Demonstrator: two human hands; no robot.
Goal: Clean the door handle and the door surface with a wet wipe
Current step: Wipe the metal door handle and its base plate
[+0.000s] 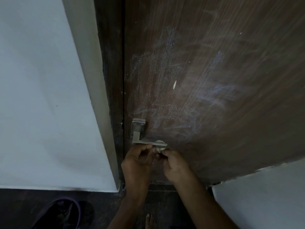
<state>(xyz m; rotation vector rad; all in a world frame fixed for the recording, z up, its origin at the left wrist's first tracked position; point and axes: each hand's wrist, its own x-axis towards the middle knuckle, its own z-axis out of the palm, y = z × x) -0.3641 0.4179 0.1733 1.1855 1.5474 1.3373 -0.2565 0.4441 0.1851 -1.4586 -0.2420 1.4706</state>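
A brown wooden door [214, 71] fills the upper right, with pale chalk-like scribbles across its middle. Its silver lever handle [142, 141] sits near the door's left edge on a square plate. A small white wet wipe [160, 145] is wrapped around the lever's free end. My right hand [175, 164] pinches the wipe from below at that end. My left hand [140, 161] is curled just under the lever beside it, fingertips at the lever and the wipe; whether it grips the wipe I cannot tell.
A dark door frame [113, 96] and a white wall [41, 96] stand to the left. Another white surface [264, 195] is at lower right. A dark bag with a purple rim [61, 214] lies on the dark floor, and a bare foot [150, 220] shows below.
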